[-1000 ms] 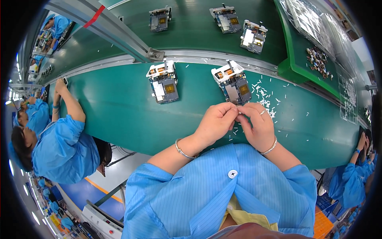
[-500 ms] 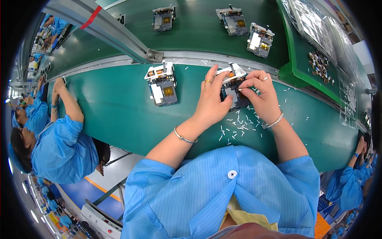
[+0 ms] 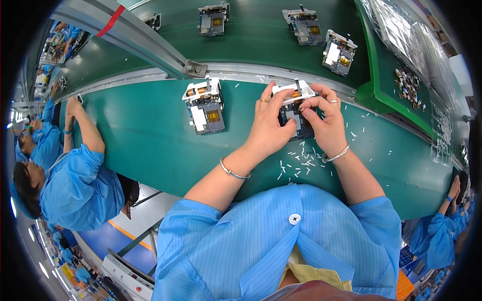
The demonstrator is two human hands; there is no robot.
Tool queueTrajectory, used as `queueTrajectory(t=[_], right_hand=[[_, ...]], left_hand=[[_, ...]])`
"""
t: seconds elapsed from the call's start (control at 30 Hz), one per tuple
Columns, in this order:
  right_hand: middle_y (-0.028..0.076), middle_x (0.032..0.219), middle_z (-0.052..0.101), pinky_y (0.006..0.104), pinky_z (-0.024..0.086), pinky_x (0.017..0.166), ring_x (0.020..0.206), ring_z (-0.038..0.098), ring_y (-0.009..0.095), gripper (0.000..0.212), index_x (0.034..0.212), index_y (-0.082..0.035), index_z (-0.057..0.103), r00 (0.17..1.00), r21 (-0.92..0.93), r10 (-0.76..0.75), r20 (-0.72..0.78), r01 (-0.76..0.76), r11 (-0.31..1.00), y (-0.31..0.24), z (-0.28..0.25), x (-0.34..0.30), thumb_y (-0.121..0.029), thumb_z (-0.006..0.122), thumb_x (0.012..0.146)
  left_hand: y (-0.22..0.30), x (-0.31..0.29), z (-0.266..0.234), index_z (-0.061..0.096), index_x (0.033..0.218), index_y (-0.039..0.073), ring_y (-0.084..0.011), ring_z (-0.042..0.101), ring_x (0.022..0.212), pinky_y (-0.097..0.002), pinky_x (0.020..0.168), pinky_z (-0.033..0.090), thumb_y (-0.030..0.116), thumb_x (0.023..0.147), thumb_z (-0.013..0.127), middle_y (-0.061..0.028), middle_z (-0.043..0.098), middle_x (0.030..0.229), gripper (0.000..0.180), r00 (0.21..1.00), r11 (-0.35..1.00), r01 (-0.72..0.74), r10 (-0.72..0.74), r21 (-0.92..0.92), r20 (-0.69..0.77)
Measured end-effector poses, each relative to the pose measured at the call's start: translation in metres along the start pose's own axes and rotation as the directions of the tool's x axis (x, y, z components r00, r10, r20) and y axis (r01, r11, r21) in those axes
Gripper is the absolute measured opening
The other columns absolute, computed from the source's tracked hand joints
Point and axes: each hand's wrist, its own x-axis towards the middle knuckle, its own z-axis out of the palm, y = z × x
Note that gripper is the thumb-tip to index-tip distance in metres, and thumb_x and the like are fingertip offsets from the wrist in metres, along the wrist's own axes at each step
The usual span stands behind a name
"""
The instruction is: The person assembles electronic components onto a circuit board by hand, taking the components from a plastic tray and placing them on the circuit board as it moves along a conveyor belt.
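My left hand (image 3: 273, 118) grips the left side of a circuit board assembly (image 3: 290, 119) with a white plastic frame (image 3: 304, 92) at its far end. The fingers reach up to the frame, while the thumb rests low on the board. From the other side my right hand (image 3: 326, 120) closes in, thumb and forefinger drawn together over the board's right part. Whatever is between those tips is hidden. Left of my hands lies a similar board assembly (image 3: 207, 113), with a white label and a gold-brown patch. Small white strips (image 3: 304, 163) are scattered on the green tabletop (image 3: 150, 145) nearby.
Beyond a metal rail, more board assemblies (image 3: 213, 20) lie on the green belt (image 3: 256, 40). A slanted metal post (image 3: 145, 42) rises at the left. On the right, a green-edged tray (image 3: 374, 85) holds small parts (image 3: 409, 88) and clear plastic packs. A co-worker (image 3: 75, 185) sits at left.
My right hand has moved slightly left, closer in over the board. The small white piece at its fingertips no longer shows. The boards on the belt appear slightly farther right.
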Motion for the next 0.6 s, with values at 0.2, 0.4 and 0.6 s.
queueTrajectory(t=[0.2,0.4,0.6], right_hand=[[0.008,0.125,0.048,0.0381,0.037,0.100,0.118,0.041,0.027,0.013,0.087,-0.011,0.069,1.000,0.107,0.014,-0.027,-0.011,0.994,0.0040,0.0071,-0.0014,-0.003,0.070,0.078],[0.010,0.126,0.048,0.0347,0.036,0.100,0.118,0.046,0.024,0.009,0.090,-0.008,0.065,0.998,0.114,-0.033,-0.049,0.038,0.993,0.0038,0.0107,-0.0041,-0.001,0.064,0.084],[0.010,0.126,0.048,0.0322,0.041,0.093,0.114,0.049,0.022,0.018,0.098,-0.008,0.060,0.999,0.158,-0.021,-0.028,0.025,0.987,0.0050,0.0082,-0.0040,0.001,0.062,0.083]], left_hand=[[-0.0031,0.0002,0.0021,0.051,0.127,0.013,-0.0435,0.033,0.132,-0.0485,0.105,0.034,0.011,0.075,0.066,-0.0291,0.035,0.141,0.054,0.999,1.000,-0.014,0.015,0.023,-0.032],[-0.0021,0.0011,0.0058,0.058,0.120,0.011,-0.0390,0.033,0.134,-0.0470,0.105,0.034,0.011,0.076,0.066,-0.0248,0.046,0.132,0.044,0.995,0.996,-0.011,0.002,-0.091,-0.098],[-0.0033,0.0016,0.0099,0.062,0.116,0.011,-0.0261,0.047,0.114,-0.0348,0.086,0.041,0.008,0.076,0.067,-0.0200,0.047,0.131,0.041,0.988,0.998,0.011,-0.020,-0.059,-0.154]])
